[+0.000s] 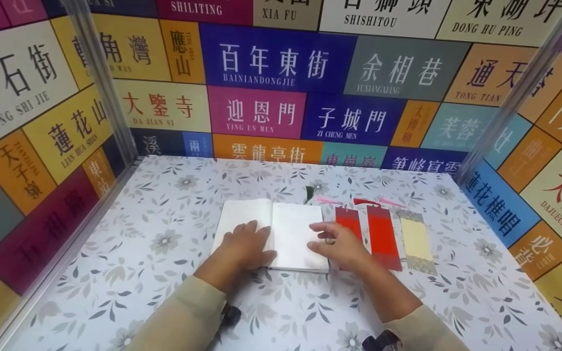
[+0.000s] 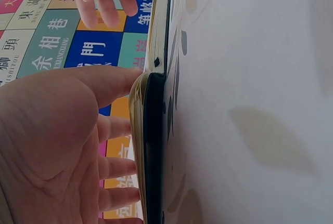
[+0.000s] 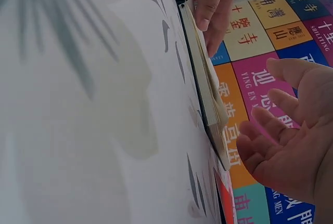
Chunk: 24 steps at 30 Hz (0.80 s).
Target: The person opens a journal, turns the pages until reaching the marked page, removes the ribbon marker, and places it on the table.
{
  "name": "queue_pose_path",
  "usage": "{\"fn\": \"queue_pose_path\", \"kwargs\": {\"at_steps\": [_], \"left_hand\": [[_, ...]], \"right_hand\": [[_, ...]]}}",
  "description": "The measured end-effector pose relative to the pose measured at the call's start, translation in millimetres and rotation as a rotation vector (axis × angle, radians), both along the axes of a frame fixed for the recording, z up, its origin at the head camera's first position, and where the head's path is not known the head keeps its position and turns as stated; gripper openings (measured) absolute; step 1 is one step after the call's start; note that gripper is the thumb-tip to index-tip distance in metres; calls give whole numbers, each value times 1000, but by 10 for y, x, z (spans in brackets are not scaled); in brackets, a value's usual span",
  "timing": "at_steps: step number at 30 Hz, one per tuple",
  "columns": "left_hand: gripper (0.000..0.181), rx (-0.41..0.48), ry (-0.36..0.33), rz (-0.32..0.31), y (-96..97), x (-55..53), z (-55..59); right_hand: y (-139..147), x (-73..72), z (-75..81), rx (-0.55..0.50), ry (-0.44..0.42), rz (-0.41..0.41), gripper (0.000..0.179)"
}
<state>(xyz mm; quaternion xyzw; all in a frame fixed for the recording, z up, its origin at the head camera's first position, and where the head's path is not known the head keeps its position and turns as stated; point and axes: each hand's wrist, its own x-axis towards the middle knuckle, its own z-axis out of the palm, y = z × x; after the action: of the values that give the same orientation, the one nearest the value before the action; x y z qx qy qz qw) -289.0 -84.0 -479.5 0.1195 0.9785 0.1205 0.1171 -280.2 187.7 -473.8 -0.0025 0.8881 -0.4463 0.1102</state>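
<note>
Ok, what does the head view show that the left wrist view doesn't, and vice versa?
Only head: three bookmarks and the white page faces of the open book.
Only left wrist: the dark cover side-on and the palm side of the left hand.
Both: each hand, the book, the patterned tabletop, the sign-covered wall.

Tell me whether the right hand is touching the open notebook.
Apart: the right wrist view shows a strip of lettered wall between the right hand and the open notebook.

White floral tabletop [image 1: 130, 243], open book [image 1: 291, 239], three tasselled bookmarks [image 1: 383, 231] side by side
</note>
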Motion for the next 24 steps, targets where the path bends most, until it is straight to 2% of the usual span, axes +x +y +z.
{"fn": "queue_pose_path", "kwargs": {"at_steps": [6,14,19,24], "left_hand": [[75,-4,-8,10,14,0,13],[75,-6,-16,8,12,-7,11],[75,-3,-13,4,8,-23,-4],[74,-1,-4,-4,3,-28,-29]], "right_hand": [[0,61,-55,183,146,188,67],[-2,81,-100,294,116,354,63],[8,67,-147,336,122,389,52],[26,66,-167,335,115,390,52]]}}
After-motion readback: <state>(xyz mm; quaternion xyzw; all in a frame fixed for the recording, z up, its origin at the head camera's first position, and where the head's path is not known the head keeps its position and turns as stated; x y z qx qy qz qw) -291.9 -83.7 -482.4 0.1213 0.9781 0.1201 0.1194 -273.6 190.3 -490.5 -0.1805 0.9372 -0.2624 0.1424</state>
